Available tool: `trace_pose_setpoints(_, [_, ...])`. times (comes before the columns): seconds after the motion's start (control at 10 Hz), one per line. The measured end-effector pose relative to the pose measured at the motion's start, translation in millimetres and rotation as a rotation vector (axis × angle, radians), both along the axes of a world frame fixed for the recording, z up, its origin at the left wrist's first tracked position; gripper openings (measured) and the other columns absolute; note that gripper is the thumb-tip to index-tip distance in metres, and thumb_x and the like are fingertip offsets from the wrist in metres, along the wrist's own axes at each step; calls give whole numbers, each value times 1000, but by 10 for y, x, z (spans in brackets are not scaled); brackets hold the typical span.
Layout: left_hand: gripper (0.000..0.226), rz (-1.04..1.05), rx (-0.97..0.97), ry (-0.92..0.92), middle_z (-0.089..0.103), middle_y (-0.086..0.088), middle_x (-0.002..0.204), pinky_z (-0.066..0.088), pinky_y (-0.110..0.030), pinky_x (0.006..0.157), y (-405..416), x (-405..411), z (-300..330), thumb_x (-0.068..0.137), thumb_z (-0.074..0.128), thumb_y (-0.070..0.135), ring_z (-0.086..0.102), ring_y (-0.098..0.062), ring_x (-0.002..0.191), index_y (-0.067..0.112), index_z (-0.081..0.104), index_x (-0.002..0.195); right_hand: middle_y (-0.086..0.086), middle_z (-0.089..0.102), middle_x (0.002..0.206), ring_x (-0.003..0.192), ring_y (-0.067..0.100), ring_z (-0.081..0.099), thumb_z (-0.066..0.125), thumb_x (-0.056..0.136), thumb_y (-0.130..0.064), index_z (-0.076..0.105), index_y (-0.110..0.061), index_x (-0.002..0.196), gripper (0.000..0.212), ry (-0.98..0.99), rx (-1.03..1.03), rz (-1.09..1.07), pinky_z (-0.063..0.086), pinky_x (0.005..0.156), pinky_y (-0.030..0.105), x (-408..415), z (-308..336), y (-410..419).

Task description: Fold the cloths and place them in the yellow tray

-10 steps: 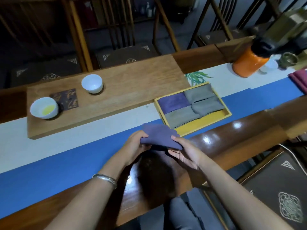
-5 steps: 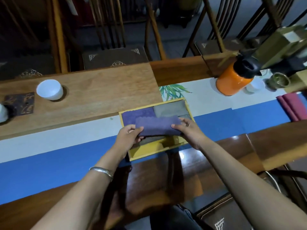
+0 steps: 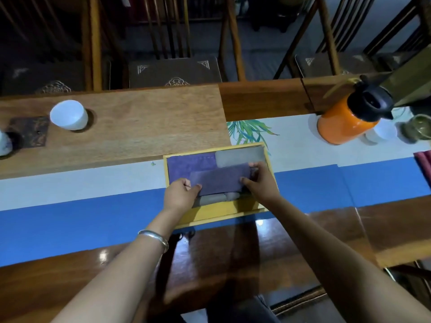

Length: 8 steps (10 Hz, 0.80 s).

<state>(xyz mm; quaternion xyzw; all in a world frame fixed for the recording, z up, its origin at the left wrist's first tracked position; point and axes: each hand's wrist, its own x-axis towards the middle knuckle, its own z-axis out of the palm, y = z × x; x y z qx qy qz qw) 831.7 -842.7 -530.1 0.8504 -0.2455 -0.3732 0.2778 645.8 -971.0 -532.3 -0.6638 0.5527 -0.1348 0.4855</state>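
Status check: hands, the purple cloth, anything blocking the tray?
Left hand and right hand each pinch an end of the folded purple cloth. Cloth over yellow tray, above grey cloths. Nothing blocking.

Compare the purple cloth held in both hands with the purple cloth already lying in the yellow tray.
The held purple cloth is pinched between the left hand and the right hand; the lying purple cloth is untouched. The held one sits over grey cloths toward the yellow tray's near side; the lying one fills the far left corner. Both are folded flat and purple.
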Motion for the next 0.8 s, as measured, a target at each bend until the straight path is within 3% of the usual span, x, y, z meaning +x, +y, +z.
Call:
trace_pose_setpoints(0.2, [37,-66,88,-108,50,-3,59,32,-30,50,-81,-13,-14,87,64,32,47,-23,60,14,42,64,-10,55,89,76,7,54,71,82,-23,40,-26,104,38,123,-67,84,37,58,15,34,-46,-27])
trace_pose_setpoints(0.3, [38,-96,94,-76,60,-9,63,38,-31,53,-87,43,-6,87,62,35,55,-30,67,15,42,62,-11,52,86,72,0,50,74,77,-23,41,-25,97,39,161,-102,70,33,55,13,73,-4,-38])
trace_pose_setpoints(0.4, [35,-144,105,-12,72,-16,77,50,-36,68,-61,165,59,87,61,39,65,-31,77,14,51,65,-1,49,90,77,11,49,73,75,-21,44,-19,92,34,216,-243,111,34,58,19,62,91,-64])
trace_pose_setpoints(0.5, [28,-169,92,40,72,-11,76,54,-40,77,12,340,145,86,61,36,68,-30,79,15,56,68,3,46,93,83,20,48,67,80,-21,46,-15,96,27,232,-318,180,35,57,21,81,195,-66])
trace_pose_setpoints(0.6, [23,-192,91,24,70,-8,78,53,-39,77,126,547,239,85,60,33,67,-32,80,14,56,73,-1,42,96,89,18,47,64,81,-24,48,-14,102,28,267,-365,245,40,73,26,186,338,-5])
trace_pose_setpoints(0.8, [23,-209,58,-36,68,-3,77,46,-31,68,399,1013,474,84,63,35,64,-25,78,13,59,78,1,45,96,85,12,43,64,83,-21,51,-11,100,24,222,-398,384,31,72,20,568,521,322])
